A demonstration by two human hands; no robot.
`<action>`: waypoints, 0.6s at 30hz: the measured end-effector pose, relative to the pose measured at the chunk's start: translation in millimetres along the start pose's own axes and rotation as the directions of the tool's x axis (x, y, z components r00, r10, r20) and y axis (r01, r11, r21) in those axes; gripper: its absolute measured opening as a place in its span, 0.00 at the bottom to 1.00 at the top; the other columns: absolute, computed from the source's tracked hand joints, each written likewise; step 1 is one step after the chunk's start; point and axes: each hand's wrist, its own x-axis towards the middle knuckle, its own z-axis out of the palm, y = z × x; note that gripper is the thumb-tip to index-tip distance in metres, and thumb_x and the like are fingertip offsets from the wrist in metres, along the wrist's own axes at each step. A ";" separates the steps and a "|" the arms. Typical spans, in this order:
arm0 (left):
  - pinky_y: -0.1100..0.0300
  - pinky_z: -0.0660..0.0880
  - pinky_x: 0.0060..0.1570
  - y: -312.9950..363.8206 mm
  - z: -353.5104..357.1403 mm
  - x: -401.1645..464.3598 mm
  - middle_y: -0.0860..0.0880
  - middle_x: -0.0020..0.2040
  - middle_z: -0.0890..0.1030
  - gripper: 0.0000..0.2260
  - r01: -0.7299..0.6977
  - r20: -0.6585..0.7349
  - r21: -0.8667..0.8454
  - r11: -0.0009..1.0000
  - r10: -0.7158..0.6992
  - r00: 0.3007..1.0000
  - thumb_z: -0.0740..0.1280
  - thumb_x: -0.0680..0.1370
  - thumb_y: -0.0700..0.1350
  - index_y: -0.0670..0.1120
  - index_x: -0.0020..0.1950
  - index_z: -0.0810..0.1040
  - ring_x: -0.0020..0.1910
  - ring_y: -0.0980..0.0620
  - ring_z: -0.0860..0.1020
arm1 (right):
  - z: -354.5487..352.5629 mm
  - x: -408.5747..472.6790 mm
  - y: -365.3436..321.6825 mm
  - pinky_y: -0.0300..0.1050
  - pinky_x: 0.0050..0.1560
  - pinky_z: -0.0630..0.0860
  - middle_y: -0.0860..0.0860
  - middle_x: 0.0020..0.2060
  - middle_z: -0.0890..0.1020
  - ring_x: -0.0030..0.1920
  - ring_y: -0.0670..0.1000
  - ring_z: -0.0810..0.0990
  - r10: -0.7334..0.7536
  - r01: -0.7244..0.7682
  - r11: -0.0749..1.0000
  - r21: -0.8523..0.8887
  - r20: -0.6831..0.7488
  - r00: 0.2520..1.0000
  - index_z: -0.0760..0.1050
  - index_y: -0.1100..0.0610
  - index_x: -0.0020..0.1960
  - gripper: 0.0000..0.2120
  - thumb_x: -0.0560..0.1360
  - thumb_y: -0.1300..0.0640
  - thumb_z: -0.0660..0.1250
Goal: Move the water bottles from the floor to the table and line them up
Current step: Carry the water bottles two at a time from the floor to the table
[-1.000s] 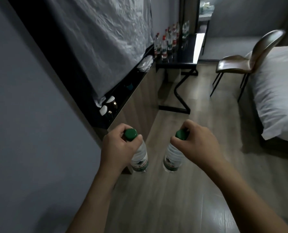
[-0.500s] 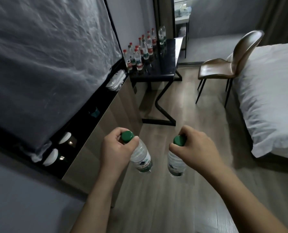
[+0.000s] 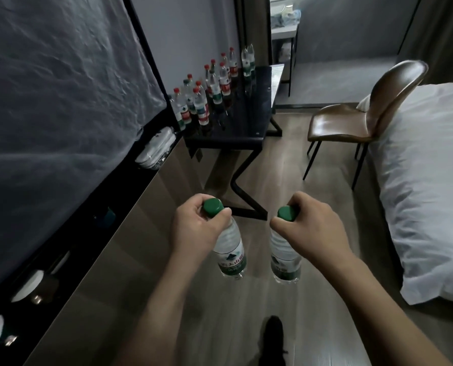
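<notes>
My left hand [image 3: 196,228] grips the neck of a clear water bottle [image 3: 230,252] with a green cap and green label, hanging above the floor. My right hand [image 3: 312,225] grips a second green-capped bottle [image 3: 284,262] the same way. Ahead stands a black glossy table [image 3: 249,122]. Along its left side, against the wall, several bottles [image 3: 209,88] with red or green caps stand in rows.
A low wooden cabinet [image 3: 119,233] runs along the left under a sheet-covered panel [image 3: 61,96]. A brown chair [image 3: 360,120] stands right of the table, and a white bed [image 3: 426,186] fills the right side. My dark shoe [image 3: 272,336] shows on the wood floor.
I have walked forward along the cabinet with both bottles in hand; the table and its bottles are nearer and larger in view. Both grips are unchanged.
</notes>
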 end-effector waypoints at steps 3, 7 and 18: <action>0.50 0.78 0.37 -1.6 29.2 56.6 0.51 0.32 0.80 0.07 -0.031 0.031 -0.004 1.000 0.031 0.999 0.75 0.66 0.48 0.49 0.38 0.79 0.32 0.55 0.77 | 5.6 64.1 6.9 0.47 0.31 0.72 0.47 0.30 0.76 0.33 0.51 0.76 0.018 -0.018 0.999 0.038 -0.003 1.000 0.68 0.51 0.36 0.13 0.64 0.45 0.68; 0.59 0.75 0.34 5.9 59.6 138.6 0.51 0.33 0.80 0.07 -0.081 0.048 0.009 0.997 0.080 0.996 0.78 0.70 0.42 0.48 0.39 0.80 0.31 0.58 0.77 | 5.5 147.5 7.7 0.49 0.33 0.77 0.46 0.30 0.77 0.32 0.48 0.76 0.003 -0.003 1.000 0.015 -0.028 1.000 0.69 0.50 0.37 0.13 0.65 0.44 0.70; 0.56 0.77 0.36 0.0 177.8 318.5 0.56 0.33 0.81 0.06 -0.036 0.089 0.004 0.999 0.036 0.995 0.75 0.67 0.49 0.52 0.40 0.80 0.32 0.58 0.78 | 1.3 350.2 66.0 0.43 0.28 0.67 0.46 0.28 0.76 0.31 0.48 0.75 0.062 -0.055 0.995 0.083 -0.079 0.995 0.69 0.51 0.35 0.13 0.63 0.45 0.70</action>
